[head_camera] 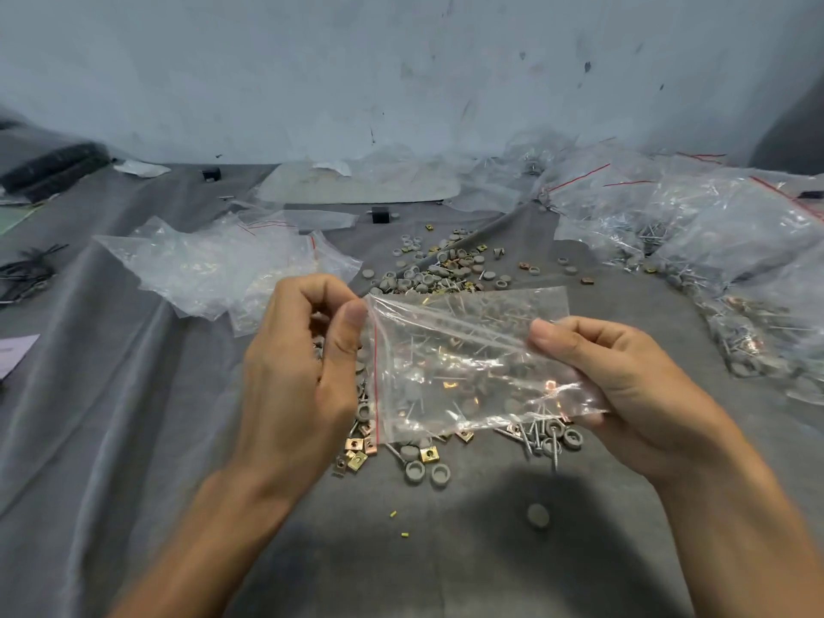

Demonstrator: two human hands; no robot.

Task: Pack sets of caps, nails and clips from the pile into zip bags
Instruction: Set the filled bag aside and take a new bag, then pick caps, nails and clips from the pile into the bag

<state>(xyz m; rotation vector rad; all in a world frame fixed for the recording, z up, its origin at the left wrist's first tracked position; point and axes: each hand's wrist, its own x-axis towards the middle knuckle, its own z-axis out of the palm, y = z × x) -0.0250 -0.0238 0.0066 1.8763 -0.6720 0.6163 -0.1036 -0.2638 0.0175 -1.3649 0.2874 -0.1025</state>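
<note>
Left hand [303,363] pinches the red-lined mouth of one zip bag [468,363]; right hand [624,385] grips its far end. The bag hangs between them, above the pile [428,457]. Risk: slick film slips, mouth stays sealed, parts spill. Count: one bag held; loose parts uncountable (bag contents unclear).

Zip bag [468,368] above pile [428,443]

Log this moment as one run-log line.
left hand: pinches zip bag at red-striped end | right hand: holds opposite end | bag: above pile | contents: unclear
</note>
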